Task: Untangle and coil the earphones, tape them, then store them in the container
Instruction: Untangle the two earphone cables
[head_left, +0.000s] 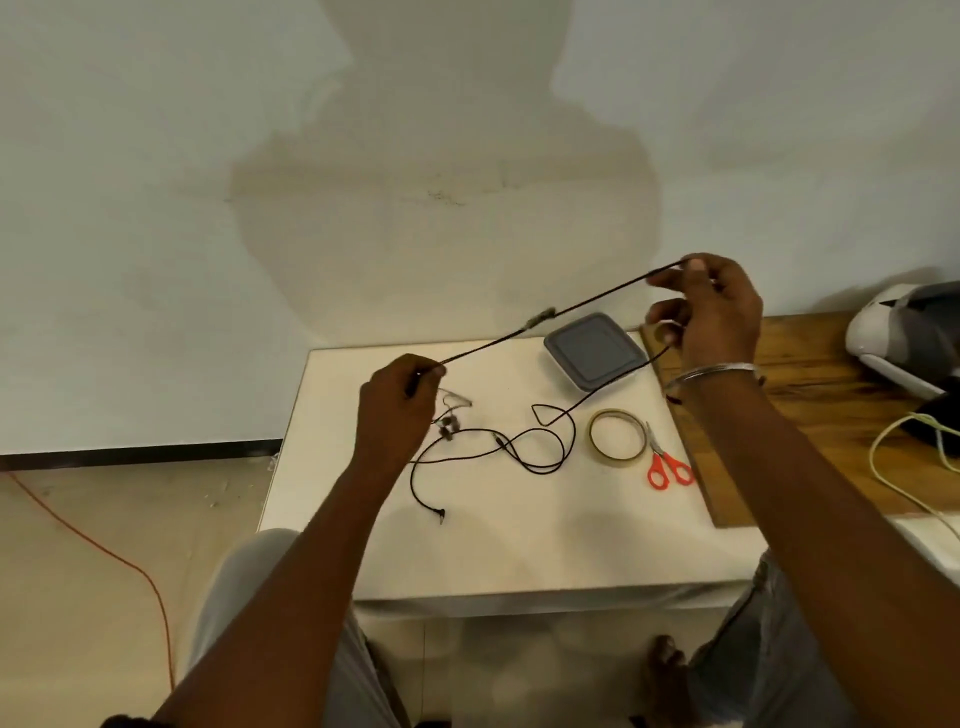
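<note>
A black earphone cable (540, 317) is stretched taut in the air between my two hands, with a small inline piece near its middle. My left hand (400, 405) pinches one end low over the white table (509, 545). My right hand (711, 312) pinches the cable higher up, to the right. The rest of the cable lies in loose loops on the table, with the earbuds (449, 428) beside my left hand and the jack plug (440, 515) nearer me. A grey-lidded container (595, 351) sits shut at the table's far right.
A roll of clear tape (618, 435) and red-handled scissors (667, 465) lie right of the cable loops. A wooden bench (810, 415) adjoins the table on the right, bearing a white device (904, 343) and a pale cord. An orange cable (104, 551) runs over the floor at left.
</note>
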